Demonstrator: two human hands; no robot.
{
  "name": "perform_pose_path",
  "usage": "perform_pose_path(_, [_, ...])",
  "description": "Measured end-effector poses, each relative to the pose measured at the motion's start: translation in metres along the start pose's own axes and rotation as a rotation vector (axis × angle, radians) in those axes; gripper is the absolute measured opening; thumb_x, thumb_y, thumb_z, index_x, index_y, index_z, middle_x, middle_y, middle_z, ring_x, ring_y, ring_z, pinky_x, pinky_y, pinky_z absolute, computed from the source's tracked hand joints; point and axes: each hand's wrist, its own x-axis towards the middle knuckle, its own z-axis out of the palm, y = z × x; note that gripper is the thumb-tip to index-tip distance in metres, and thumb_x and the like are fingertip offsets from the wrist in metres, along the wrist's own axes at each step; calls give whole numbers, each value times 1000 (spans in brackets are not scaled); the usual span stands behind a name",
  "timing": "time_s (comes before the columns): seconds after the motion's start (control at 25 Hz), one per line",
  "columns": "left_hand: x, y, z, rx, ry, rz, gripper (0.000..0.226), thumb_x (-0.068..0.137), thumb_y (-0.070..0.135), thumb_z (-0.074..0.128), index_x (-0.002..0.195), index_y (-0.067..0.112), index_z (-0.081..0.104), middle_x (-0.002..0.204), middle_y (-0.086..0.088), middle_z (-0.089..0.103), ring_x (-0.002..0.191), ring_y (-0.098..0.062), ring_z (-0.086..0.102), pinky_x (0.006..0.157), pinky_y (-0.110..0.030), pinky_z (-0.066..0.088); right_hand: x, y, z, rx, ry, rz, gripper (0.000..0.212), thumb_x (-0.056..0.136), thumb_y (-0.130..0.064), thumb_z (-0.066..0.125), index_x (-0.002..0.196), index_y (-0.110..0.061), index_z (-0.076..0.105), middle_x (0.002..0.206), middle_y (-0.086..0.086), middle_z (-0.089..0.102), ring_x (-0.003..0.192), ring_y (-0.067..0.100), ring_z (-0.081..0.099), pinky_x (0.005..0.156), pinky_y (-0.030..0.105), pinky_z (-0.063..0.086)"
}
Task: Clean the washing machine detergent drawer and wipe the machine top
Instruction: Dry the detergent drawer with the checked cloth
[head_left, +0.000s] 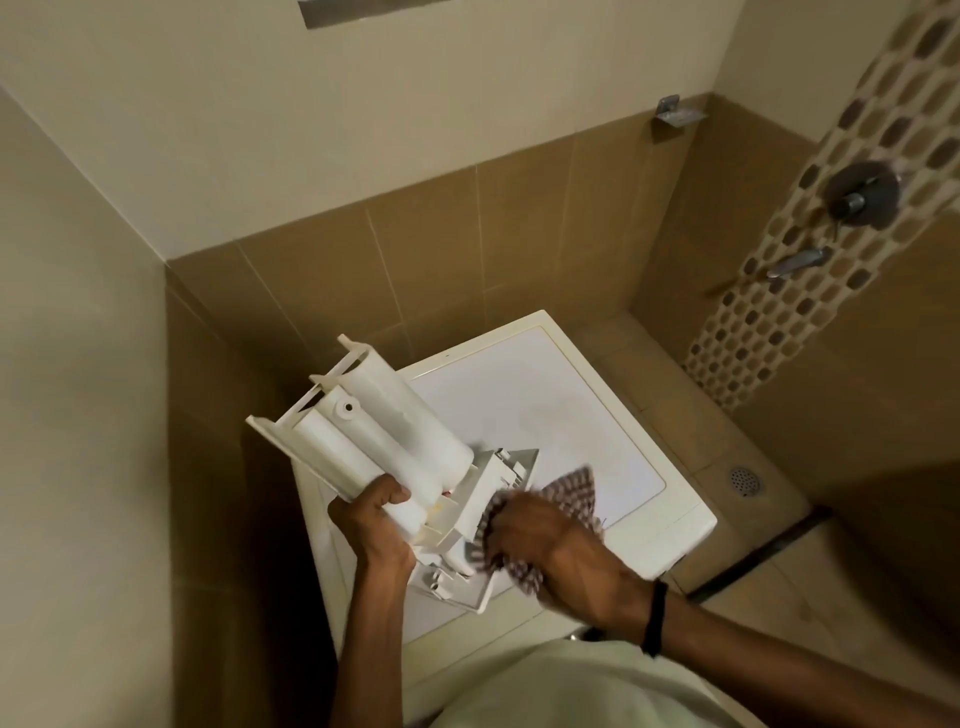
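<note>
A white plastic detergent drawer (384, 431) is held tilted in the air above the washing machine top (561, 415), its underside facing me. My left hand (376, 525) grips the drawer's lower left side. My right hand (550, 540) holds a red-and-white checked cloth (574, 491) bunched against the drawer's front panel end; the hand and cloth are motion-blurred. The white machine top lies below, partly hidden by the drawer and hands.
The machine stands in a tiled corner, walls close on the left and behind. To the right is a shower floor with a drain (745, 480) and wall-mounted tap fittings (862, 195). A small metal bracket (675, 117) sits on the back wall.
</note>
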Motion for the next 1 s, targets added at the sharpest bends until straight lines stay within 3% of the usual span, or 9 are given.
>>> perform_pose_path(0.08, [-1,1,0,-10,14,-5,24,40,-3,55,44,19,66,58,8,67,62,-30,59,72,-41,47,-9,-5,8,-13,-82,-123,43,80,11,55,116,-7,69,119,8,66,116,24,59,114,42,37])
perform_pose_path(0.16, [-3,-2,2,16,9,5,21,41,-4,55,43,16,62,57,8,66,64,-30,59,71,-40,47,-6,15,-3,35,9,14,33,85,6,66,113,-10,70,118,4,66,114,22,59,104,42,46])
perform_pose_path(0.24, [-6,-2,6,27,27,15,16,41,-3,55,51,10,54,56,8,65,59,-27,60,69,-38,47,1,20,-9,29,114,99,38,78,11,70,109,-12,72,115,1,67,111,20,59,96,41,50])
perform_pose_path(0.44, [-7,0,11,50,34,92,19,43,-3,58,54,12,63,61,9,69,56,-18,65,57,-30,52,-20,-11,16,18,-140,-216,37,89,5,66,121,-13,67,129,7,61,125,25,52,113,39,37])
perform_pose_path(0.6, [-5,-1,15,7,80,40,26,40,-3,55,65,0,51,59,5,64,50,-18,59,54,-25,46,-12,20,2,-15,-98,-221,39,90,11,63,120,-14,68,130,6,61,127,26,52,115,43,36])
perform_pose_path(0.76, [-4,4,14,4,27,30,21,39,-3,51,50,14,53,52,11,60,44,-13,55,54,-23,43,-14,23,9,-28,-46,-259,33,94,4,61,123,-11,64,130,4,61,127,23,54,117,42,35])
perform_pose_path(0.88, [-3,3,13,30,13,13,27,38,-4,51,62,4,46,57,4,59,52,-20,55,59,-26,41,-12,30,16,-69,-3,-267,27,97,0,59,122,-8,65,126,8,63,121,26,58,112,46,40])
perform_pose_path(1.0, [6,-2,7,27,11,-28,39,37,-3,53,75,4,52,67,-3,60,67,-31,53,66,-33,44,-14,36,18,-120,83,-266,22,101,-4,52,120,-5,64,121,12,65,117,30,61,111,48,41])
